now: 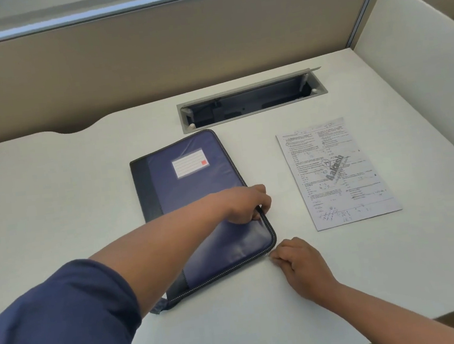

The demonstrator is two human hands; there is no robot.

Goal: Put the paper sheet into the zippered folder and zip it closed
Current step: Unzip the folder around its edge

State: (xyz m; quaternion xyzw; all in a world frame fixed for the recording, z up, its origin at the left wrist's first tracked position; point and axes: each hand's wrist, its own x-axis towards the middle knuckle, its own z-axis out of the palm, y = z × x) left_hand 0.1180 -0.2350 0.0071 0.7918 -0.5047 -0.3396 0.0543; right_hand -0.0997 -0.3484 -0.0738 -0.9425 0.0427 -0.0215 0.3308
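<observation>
Left hand (247, 203) grips the glossy navy folder (194, 192)'s stitched edge; right hand (297, 262) pinches its rounded corner.

The paper sheet (338, 172) bears a slanted "Aakash" watermark (its fine print is too small to read).

left arm stretched forward across the body, left hand (247, 204) fingers curled and gripping, right hand (299, 262) fingers bent, pinching

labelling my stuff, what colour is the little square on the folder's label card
Red-orange, on the label card of the folder, head view.
</observation>
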